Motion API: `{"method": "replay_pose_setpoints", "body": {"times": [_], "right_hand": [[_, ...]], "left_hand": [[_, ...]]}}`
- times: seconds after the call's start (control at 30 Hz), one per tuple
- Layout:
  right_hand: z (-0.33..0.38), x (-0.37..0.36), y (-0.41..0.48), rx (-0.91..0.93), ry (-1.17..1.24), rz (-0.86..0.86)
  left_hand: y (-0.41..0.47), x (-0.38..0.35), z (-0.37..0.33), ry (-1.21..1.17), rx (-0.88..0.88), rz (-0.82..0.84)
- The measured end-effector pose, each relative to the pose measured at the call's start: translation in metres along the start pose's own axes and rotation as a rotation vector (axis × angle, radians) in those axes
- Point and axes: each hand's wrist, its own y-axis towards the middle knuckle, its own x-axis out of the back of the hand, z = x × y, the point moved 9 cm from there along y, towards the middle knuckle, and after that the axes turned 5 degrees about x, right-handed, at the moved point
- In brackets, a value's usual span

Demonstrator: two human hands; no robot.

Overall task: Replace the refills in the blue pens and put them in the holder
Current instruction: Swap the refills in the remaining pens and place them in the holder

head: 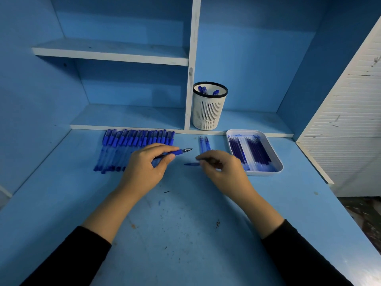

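While in left hand [144, 164], pen [179, 152] tip rightward.

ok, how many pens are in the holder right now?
3 pens visible in the holder: two side by side at its left, one toward the right. Only their tops show above the rim, so more may be hidden.

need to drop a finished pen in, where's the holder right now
Head view: the white holder stands on the low back shelf, just right of the white divider, behind and left of the refill tray.
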Motion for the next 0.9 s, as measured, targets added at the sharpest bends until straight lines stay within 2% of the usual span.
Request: {"method": "replay_pose_setpoints", "body": {"times": [0.1, 0.27, 0.7, 0.9], "right_hand": [[-0.009, 0.012, 0.003, -0.083, 0.114, -0.075], [-0.008, 0.021, 0.005, -0.075, 0.134, -0.133], [0.005, 0.002, 0.001, 0.031, 0.151, 0.017], [0.003, 0.001, 0.0, 0.02, 0.173, 0.018]], "left_hand": [[-0.001, -0.002, -0.001, -0.002, 0.0, 0.018], [-0.003, -0.007, -0.004, 0.016, -0.025, 0.057], [-0.007, -0.014, -0.016, 0.017, -0.119, 0.08], [-0.007, -0.013, -0.015, -0.025, -0.08, 0.056]]}}
